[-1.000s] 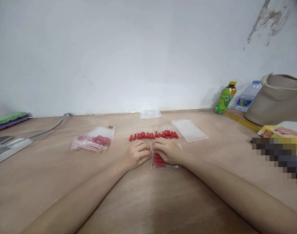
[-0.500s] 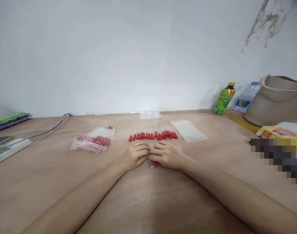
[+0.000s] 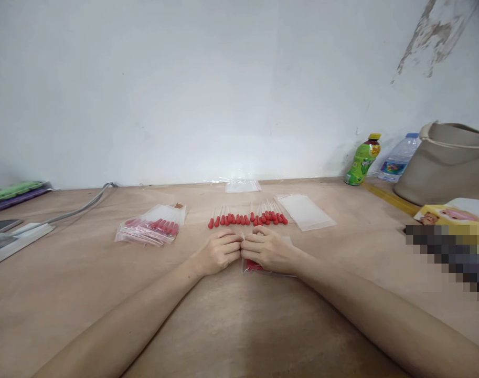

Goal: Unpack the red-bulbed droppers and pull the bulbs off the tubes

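My left hand (image 3: 220,252) and my right hand (image 3: 269,251) meet fingertip to fingertip on the table. Both are closed, pinching the left end of a clear plastic bag (image 3: 252,266). Red bulbs show through its film, though my right hand covers most of it. Just beyond my hands lies a row of droppers (image 3: 234,219) with red rubber bulbs toward me and thin clear stems pointing away. To the left is a pile of filled clear bags (image 3: 147,231), also with red-bulbed droppers inside. Flat clear bags (image 3: 307,212) lie to the right of the row.
Another flat bag (image 3: 243,186) is against the wall. At the right stand a green drink bottle (image 3: 362,161), a water bottle (image 3: 396,160), a beige bag (image 3: 446,163) and a yellow packet (image 3: 447,218). A grey cable (image 3: 77,209) and a phone (image 3: 5,226) lie at left.
The fingers of both hands have shifted slightly along the bag's end. The bag's near edge has moved a little to the right. The droppers and the pile stay put.
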`<act>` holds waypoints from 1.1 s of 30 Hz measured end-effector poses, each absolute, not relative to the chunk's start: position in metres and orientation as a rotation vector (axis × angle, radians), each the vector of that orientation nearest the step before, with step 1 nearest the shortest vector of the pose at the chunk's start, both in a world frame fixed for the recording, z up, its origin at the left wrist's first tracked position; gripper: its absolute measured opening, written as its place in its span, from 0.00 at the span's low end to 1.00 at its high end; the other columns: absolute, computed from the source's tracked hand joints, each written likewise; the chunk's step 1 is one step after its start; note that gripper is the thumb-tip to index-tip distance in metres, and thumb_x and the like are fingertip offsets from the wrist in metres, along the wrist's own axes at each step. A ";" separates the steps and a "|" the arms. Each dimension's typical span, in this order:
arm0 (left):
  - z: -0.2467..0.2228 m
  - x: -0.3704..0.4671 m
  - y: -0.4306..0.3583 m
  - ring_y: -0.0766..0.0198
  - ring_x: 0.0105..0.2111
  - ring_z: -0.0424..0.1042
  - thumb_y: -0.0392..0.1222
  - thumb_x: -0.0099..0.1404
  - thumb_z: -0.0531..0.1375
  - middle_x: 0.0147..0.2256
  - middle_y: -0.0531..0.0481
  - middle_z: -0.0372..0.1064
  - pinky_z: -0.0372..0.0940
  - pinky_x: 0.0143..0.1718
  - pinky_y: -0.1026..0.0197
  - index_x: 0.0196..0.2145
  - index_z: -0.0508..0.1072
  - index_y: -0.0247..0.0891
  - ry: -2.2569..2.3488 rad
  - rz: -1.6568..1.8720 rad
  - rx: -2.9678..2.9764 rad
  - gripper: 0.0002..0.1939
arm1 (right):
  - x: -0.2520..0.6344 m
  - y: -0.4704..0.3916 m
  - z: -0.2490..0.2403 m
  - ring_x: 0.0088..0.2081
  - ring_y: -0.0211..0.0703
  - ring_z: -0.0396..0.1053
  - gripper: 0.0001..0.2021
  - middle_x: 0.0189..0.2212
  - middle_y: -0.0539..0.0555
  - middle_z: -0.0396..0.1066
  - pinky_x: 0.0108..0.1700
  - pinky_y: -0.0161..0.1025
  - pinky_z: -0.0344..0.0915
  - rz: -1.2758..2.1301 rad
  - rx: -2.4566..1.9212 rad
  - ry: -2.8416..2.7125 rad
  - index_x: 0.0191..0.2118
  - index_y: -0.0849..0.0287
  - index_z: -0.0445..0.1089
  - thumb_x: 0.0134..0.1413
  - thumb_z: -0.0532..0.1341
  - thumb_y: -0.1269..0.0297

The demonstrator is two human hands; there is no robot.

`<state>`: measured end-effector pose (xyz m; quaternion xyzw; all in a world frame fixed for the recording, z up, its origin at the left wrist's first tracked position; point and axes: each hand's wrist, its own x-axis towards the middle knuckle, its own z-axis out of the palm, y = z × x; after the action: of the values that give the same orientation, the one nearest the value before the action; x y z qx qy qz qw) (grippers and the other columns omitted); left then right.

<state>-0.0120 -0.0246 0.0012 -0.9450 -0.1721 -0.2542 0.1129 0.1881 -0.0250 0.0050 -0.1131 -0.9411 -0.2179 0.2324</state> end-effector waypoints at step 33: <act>0.005 -0.009 -0.035 0.64 0.35 0.67 0.43 0.62 0.54 0.34 0.48 0.68 0.62 0.39 0.62 0.34 0.74 0.37 -1.330 -1.047 -3.071 0.10 | 0.253 -0.050 -0.020 0.32 0.39 0.63 0.12 0.32 0.54 0.64 0.34 0.38 0.61 0.203 -0.976 -2.281 0.44 0.57 0.69 0.53 0.56 0.63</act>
<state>-0.0093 -0.0352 0.0049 -0.8613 -0.3729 -0.2936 -0.1812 0.2529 -0.0498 -0.0205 -0.3714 -0.8681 0.0774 0.3202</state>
